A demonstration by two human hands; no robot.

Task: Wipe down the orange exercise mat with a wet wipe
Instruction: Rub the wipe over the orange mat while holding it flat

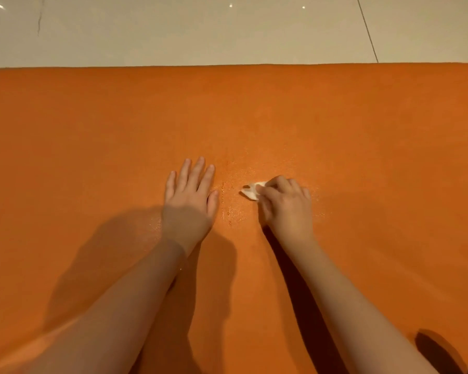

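Right fingers (280, 182) curled round wet wipe (250, 192), left fingers (197, 172) flat on orange mat (349, 130), pale tiles (200, 31) beyond

We have open mat (335, 117) ahead of both hands, right up to its far edge, and wide stretches to the left and right where a hand can sweep. In the way are only our left hand (189, 201), flat on the mat, and our right hand (287, 203), gripping the wipe (250, 191) near it. A narrow wet strip (231, 209) lies between them. Past the far edge, tiled floor (227, 31) runs level.
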